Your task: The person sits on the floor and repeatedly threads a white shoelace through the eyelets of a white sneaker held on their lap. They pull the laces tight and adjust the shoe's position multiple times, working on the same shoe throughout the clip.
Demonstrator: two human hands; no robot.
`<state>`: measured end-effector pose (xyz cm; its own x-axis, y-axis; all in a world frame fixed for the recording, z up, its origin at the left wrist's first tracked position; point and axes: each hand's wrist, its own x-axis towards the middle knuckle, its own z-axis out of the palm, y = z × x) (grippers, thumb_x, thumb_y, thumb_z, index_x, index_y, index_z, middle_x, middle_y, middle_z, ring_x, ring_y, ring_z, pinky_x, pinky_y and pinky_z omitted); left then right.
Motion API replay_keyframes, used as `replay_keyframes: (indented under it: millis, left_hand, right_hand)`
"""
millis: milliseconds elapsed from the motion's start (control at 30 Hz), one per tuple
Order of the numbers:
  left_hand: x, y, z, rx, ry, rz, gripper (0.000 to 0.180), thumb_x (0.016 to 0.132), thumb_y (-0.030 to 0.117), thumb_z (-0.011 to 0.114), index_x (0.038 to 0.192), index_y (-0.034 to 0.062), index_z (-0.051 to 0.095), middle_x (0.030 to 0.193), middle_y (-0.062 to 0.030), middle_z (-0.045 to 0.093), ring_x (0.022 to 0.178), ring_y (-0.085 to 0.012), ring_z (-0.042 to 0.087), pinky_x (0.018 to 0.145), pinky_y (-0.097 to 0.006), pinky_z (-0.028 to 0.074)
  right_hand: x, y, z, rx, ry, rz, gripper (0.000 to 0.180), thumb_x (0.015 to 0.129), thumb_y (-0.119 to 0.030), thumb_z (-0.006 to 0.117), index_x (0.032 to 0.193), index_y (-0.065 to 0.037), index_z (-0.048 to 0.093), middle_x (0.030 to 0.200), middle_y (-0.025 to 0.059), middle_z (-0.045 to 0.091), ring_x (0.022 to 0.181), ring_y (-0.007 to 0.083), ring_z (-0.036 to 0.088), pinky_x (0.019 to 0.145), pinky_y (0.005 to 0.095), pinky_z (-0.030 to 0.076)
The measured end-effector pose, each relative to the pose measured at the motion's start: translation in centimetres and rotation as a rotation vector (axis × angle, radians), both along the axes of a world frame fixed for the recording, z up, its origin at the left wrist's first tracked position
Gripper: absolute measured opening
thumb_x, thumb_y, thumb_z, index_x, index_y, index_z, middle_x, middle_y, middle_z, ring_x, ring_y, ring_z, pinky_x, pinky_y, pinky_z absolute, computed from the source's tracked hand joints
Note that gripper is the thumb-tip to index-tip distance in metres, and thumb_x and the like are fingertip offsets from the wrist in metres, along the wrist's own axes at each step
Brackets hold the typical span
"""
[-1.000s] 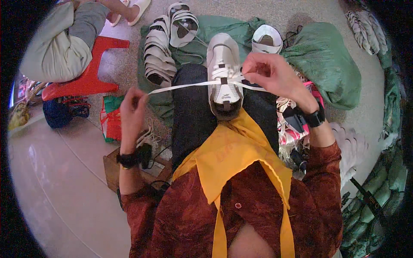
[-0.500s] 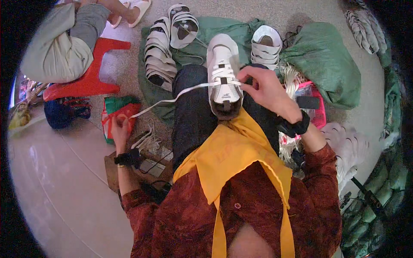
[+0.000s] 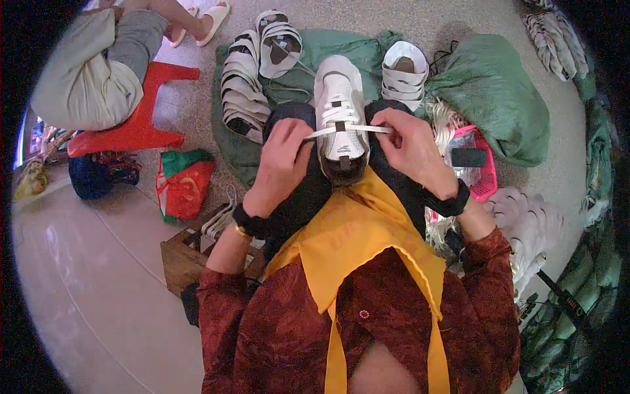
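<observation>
A white shoe upper (image 3: 340, 98) rests between my thighs, its dark collar opening toward me. White shoelace (image 3: 319, 133) is threaded through its eyelets, and an end comes out at each side. My left hand (image 3: 284, 161) pinches the lace on the left side, close to the shoe. On the right side my right hand (image 3: 412, 146) pinches the other lace end between thumb and fingers. The lace runs taut across the tongue between both hands.
Stacked white shoe uppers (image 3: 244, 92) lie on a green sack (image 3: 321, 43) ahead, with another stack (image 3: 403, 75) to the right. A pink basket (image 3: 487, 174) and a stuffed green bag (image 3: 499, 98) stand at right. Left are a wooden box (image 3: 180, 262) and a person on a red stool (image 3: 154, 98).
My left hand has come from far left, over the red and green bag, back to beside the shoe. My right hand has shifted slightly right and still pinches the lace.
</observation>
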<state>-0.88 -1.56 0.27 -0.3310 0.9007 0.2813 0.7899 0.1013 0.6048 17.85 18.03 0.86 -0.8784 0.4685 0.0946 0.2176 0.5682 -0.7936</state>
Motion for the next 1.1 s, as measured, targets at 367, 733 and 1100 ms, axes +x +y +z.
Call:
replay_keyframes:
  millis: [367,733,1100]
  left_hand:
    - [-3.2,-0.2,1.0,-0.176,0.145,-0.128,0.006,0.091,0.003,0.063,0.092,0.0013,0.057,0.085,-0.0143,0.056,0.077,-0.0370,0.061,0.066,-0.044,0.051]
    - [-3.7,-5.2,1.5,-0.264,0.138,0.039,0.009,0.091,0.005,0.064,0.093,0.0028,0.055,0.092,-0.0156,0.055,0.084,-0.0404,0.060,0.071,-0.046,0.051]
    - [-8.6,-10.7,2.8,-0.269,0.405,0.286,0.014,0.087,0.005,0.063,0.096,0.0013,0.054,0.093,-0.0180,0.053,0.092,-0.0396,0.054,0.079,-0.048,0.048]
  right_hand:
    - [1.4,2.0,-1.7,0.254,0.110,-0.042,0.011,0.089,-0.007,0.068,0.100,-0.006,0.067,0.088,0.0148,0.064,0.078,0.0387,0.065,0.067,0.0443,0.053]
    - [7.3,5.3,-2.0,0.367,-0.001,-0.184,0.012,0.091,-0.005,0.065,0.101,-0.003,0.070,0.095,0.0155,0.070,0.085,0.0364,0.069,0.074,0.0426,0.055]
    - [14.6,10.2,-3.9,0.317,-0.057,-0.359,0.021,0.090,0.002,0.062,0.108,-0.002,0.072,0.103,0.0186,0.073,0.096,0.0361,0.070,0.087,0.0403,0.054]
